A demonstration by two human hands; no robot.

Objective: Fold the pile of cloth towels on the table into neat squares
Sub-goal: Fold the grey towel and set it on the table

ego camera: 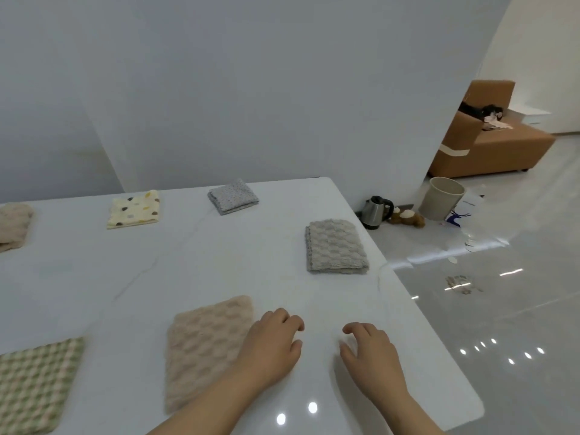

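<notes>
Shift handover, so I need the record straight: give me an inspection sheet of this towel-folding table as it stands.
Surface: white glossy table, light reflections near its front edge.
Job's things: six towels lying apart: beige towel, green checked towel, grey textured towel, grey dotted towel, yellow spotted towel, second beige towel at the left edge.
Clutter: nothing seen.
Hands: left hand and right hand loosely curled, holding nothing.
Cables: nothing seen.
Surroundings: kettle, plush toy, bin on floor; brown sofa beyond.

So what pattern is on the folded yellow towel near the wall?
The yellow towel has scattered grey and mustard spots, clearest in the head view.
</notes>
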